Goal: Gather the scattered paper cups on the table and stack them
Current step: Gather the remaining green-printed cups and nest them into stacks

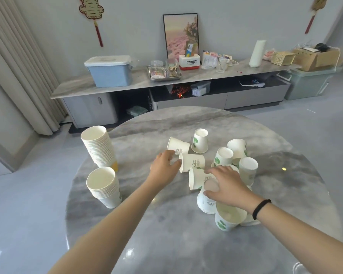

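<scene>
Two hands are at work on the round grey marble table (166, 234). My left hand (163, 165) reaches forward with the arm stretched out, fingers curled round the rim of a white paper cup lying on its side (192, 162). My right hand (226, 184), a black band (260, 209) on its wrist, is spread palm-down with curled fingers holding an upturned cup (207, 200) by its base, its fingertips touching another tipped cup (198, 178).

Around them lie the scattered paper cups: I count about eleven loose ones, some on their sides, some upside down, packed touching one another right of centre; a few are partly hidden under my right hand. One more tipped cup (177, 146) lies just beyond my left fingers.

Two stacks stand near the table's left edge: the tall stack (99, 147) farther off and the short stack (105, 186) nearer me, both leaning, well apart from the scatter. Open tabletop stretches between them and along the near edge.
</scene>
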{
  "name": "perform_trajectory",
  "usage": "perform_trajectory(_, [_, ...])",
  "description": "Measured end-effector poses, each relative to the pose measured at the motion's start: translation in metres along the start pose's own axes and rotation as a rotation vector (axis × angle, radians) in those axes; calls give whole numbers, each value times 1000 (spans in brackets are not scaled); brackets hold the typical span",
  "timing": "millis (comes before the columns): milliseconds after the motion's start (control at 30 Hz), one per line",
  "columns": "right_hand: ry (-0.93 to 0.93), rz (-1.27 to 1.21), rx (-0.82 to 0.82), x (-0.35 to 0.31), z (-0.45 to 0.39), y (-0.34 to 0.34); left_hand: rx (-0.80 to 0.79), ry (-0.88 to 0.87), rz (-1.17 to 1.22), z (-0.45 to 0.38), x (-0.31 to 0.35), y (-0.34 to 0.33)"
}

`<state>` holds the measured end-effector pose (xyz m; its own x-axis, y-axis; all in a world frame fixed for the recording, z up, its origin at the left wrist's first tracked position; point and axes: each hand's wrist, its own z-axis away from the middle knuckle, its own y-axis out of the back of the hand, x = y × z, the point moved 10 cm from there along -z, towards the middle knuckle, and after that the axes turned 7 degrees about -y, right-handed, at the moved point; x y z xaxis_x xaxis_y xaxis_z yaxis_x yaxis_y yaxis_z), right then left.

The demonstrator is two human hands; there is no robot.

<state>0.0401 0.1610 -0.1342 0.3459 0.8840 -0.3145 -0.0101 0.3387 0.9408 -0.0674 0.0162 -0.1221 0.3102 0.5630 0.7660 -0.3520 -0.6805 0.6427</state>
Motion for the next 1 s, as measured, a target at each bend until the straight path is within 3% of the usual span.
perform_trajectory(200, [44, -49, -54, 14, 7, -1, -168, 85, 163, 9, -10, -70])
perform_trajectory(600, [-8, -294, -44, 24, 6, -6, 94, 127, 173, 18, -18, -49])
perform_trajectory(700, [-31, -470, -21, 23, 8, -1, 154, 104, 210, 29, -27, -19])
perform_trajectory(1000, [-333, -1111, -88, 41, 8, -19, 323, 203, 444, 60, -68, 41])
